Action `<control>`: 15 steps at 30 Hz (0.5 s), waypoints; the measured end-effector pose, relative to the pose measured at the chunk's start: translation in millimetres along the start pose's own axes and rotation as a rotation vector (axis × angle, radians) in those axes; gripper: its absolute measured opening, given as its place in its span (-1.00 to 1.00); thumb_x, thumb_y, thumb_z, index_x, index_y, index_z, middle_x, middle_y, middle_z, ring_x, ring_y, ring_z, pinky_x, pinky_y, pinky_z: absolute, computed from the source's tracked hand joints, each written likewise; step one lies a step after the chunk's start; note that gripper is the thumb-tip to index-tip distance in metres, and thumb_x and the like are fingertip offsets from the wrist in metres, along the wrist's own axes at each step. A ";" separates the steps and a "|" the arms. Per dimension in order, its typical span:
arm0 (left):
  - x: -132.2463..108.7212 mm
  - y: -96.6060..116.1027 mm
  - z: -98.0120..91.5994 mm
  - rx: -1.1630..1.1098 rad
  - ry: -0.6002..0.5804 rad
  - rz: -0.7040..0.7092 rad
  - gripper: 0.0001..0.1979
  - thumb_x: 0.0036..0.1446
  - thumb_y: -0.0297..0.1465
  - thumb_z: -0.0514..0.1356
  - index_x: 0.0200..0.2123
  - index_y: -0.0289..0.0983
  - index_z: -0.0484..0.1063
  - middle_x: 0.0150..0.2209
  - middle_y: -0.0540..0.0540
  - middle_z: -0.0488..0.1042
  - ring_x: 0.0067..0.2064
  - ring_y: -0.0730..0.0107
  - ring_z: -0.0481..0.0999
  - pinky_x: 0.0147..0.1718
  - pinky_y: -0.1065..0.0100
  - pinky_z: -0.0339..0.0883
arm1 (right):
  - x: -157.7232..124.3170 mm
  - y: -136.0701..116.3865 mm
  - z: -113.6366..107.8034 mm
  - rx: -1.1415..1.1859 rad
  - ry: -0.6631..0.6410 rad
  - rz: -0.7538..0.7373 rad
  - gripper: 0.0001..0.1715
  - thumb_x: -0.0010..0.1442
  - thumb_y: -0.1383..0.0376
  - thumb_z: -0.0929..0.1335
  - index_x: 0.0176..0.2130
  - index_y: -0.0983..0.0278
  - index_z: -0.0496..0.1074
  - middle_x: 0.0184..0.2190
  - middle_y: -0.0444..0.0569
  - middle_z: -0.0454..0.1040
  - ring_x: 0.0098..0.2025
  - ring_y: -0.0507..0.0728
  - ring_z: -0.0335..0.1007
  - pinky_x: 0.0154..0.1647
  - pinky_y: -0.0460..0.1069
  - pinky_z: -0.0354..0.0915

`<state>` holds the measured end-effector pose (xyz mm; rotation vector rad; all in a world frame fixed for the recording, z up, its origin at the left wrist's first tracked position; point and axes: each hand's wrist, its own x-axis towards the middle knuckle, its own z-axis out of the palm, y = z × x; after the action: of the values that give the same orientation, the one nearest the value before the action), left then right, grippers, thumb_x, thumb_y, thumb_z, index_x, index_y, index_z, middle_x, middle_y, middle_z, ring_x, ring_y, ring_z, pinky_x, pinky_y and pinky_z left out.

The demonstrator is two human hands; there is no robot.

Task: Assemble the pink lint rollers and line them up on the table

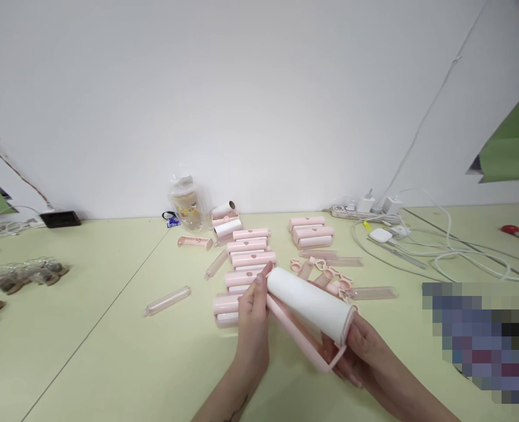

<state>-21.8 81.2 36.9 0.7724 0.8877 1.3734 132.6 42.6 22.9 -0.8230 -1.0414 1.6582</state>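
A white lint roll (309, 303) sits tilted over its pink lint roller case (301, 340), close to the front of the table. My left hand (254, 310) is closed on the upper left end of the case and roll, thumb on top. Around the lower right end, my right hand (356, 346) grips both the roll's end and the case; some of its fingers are hidden underneath. Just behind my left hand is a column of several pink lint rollers (253, 258). Small pink ring-topped parts (328, 274) and a clear cover (373, 293) lie beyond my right hand.
Two more pink lint rollers (314, 237) lie at the back. Another clear cover (168, 300) rests to the left. A bagged cup (187, 202) stands by the wall. Tangled white cables (446, 255) and a power strip (365, 214) lie right; glass domes (21, 275) sit far left.
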 end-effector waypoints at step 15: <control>4.9 14.0 -9.9 0.249 -0.162 -0.067 -0.68 -0.09 -0.11 0.24 -0.43 -0.26 0.40 -0.47 0.02 0.34 -0.37 0.41 0.29 -0.43 0.48 0.12 | 0.8 -11.1 -7.4 -0.154 -0.041 -0.003 -0.48 -0.03 0.00 0.41 -0.10 0.16 0.39 -0.44 -0.09 0.42 -0.51 0.01 0.24 -0.53 -0.14 0.14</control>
<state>-37.2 86.5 44.1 1.0204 0.9585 1.1366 143.0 47.1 30.0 -0.8903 -1.2103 1.6129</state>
